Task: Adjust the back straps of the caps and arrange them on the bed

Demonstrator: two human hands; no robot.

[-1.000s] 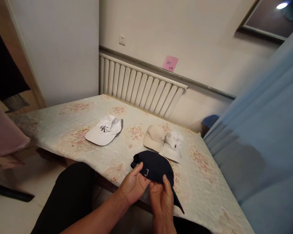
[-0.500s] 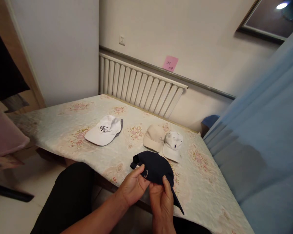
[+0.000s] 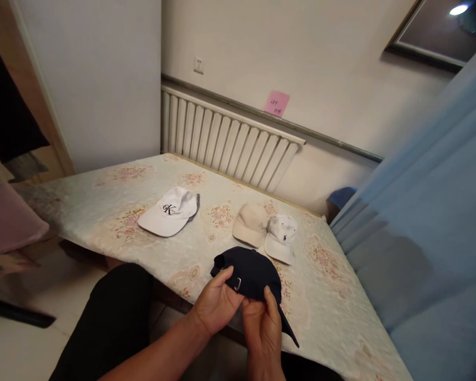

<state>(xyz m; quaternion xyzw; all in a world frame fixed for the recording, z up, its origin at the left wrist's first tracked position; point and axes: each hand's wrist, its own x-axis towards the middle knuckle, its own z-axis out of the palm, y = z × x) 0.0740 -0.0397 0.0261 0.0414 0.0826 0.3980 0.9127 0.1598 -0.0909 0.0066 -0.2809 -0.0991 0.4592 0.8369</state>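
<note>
A dark navy baseball cap (image 3: pixel 254 272) is held in both hands above the near edge of the flowered bed cover (image 3: pixel 301 291). My left hand (image 3: pixel 218 304) grips its back edge, thumb beside a small metal buckle (image 3: pixel 237 284). Closed on the side edge near the brim is my right hand (image 3: pixel 262 323), with the thumb on the outside. The brim points down to the right, and the fingers beneath the cap are partly hidden. Beyond it lie a beige cap (image 3: pixel 249 225) and a white cap with a small dark logo (image 3: pixel 281 238), side by side and touching.
Farther left on the cover rests a white cap with black letters (image 3: pixel 170 211). A white radiator (image 3: pixel 230 137) runs along the wall behind, under a pink note (image 3: pixel 276 103). A blue curtain (image 3: pixel 432 211) hangs at the right. My knee (image 3: pixel 115 307) is at the near edge.
Both hands keep their hold on the navy cap, which has tilted very slightly at its back opening. The other caps lie where they were.
</note>
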